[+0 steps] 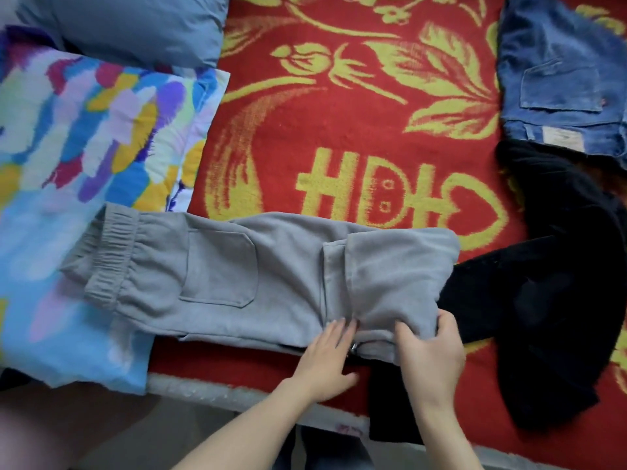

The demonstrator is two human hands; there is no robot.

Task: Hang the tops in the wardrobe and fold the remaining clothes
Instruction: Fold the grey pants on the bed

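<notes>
One red blanket (pixel 342 130) under grey trousers (pixel 281 269)

The blanket (pixel 339 123) on the bed is showing red, patterned with yellow flowers, leaves and lettering. Along its near edge the grey sweatpants (pixel 271 273) are lying plain. At the left edge a painted pillow (pixel 84 130) is showing brushstroke blotches (blue, purple, yellow, pink, white), with a slate-blue pillow (pixel 135 25) beyond it. Faded blue jeans (pixel 559 79) and a black garment (pixel 559 300) are lying along the right edge.

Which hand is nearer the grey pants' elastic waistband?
Left. The left hand rests flat on the grey pants right of the waistband; the right hand grips the fold farther right.
</notes>
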